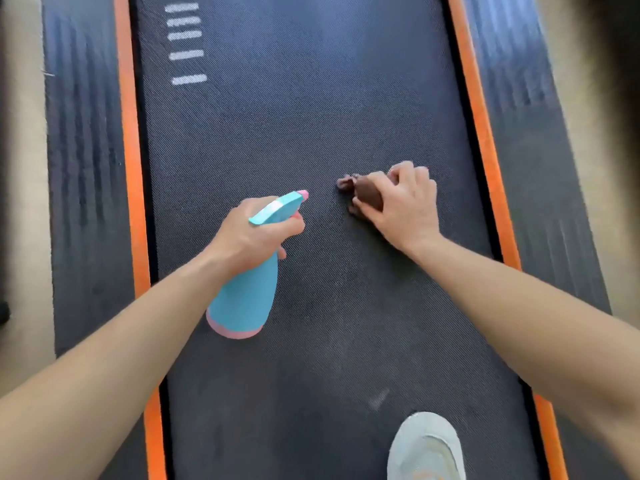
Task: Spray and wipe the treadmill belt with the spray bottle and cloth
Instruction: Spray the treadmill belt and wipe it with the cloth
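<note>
The dark textured treadmill belt runs down the middle of the view. My left hand grips the neck of a turquoise spray bottle with a pink base; its pink nozzle points up the belt and toward the right. My right hand clutches a crumpled brown cloth and holds it down on the belt, a little to the right of the nozzle. Most of the cloth is hidden under my fingers.
Orange strips edge the belt on both sides, with dark side rails beyond them. White stripes mark the belt at the upper left. My pale shoe stands on the belt at the bottom right. Beige floor lies to the left.
</note>
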A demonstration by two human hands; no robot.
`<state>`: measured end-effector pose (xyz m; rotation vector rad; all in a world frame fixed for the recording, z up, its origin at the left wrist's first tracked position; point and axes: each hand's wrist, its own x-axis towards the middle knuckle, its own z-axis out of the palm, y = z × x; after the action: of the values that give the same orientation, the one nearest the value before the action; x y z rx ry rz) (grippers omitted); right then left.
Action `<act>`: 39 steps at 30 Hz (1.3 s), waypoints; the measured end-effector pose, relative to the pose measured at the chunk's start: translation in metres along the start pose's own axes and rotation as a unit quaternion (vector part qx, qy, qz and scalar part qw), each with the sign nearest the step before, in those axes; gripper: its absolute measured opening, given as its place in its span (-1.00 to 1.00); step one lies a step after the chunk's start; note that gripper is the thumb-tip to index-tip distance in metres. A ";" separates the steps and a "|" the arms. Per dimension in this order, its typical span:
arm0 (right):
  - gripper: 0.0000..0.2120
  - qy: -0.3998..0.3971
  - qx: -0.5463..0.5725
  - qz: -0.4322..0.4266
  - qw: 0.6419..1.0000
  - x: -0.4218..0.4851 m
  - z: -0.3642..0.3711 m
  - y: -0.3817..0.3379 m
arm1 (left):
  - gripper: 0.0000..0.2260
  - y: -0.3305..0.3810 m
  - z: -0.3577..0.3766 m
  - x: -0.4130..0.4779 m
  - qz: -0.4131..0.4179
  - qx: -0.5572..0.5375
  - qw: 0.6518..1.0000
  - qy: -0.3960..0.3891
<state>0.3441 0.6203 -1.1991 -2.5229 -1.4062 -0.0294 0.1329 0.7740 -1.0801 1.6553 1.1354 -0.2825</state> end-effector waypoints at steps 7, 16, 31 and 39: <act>-0.63 0.021 0.028 0.011 0.999 -0.097 -0.017 0.027 | -0.69 0.023 0.017 0.009 0.024 0.024 0.999 -0.030; -0.62 -0.009 0.028 -0.136 0.990 -0.090 -0.012 0.049 | -0.72 0.046 0.046 0.025 0.036 0.037 0.998 -0.042; -0.57 -0.033 0.044 -0.150 0.987 -0.106 -0.014 -0.021 | -0.77 0.032 0.010 0.030 0.008 -0.019 1.000 0.012; -0.54 0.002 0.006 -0.098 0.995 0.033 0.014 -0.049 | -0.76 -0.003 -0.032 0.010 -0.021 -0.037 0.997 0.072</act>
<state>0.3192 0.6755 -1.1975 -2.3650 -1.6425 -0.0616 0.1254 0.8064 -1.0756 1.6091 1.2739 -0.1483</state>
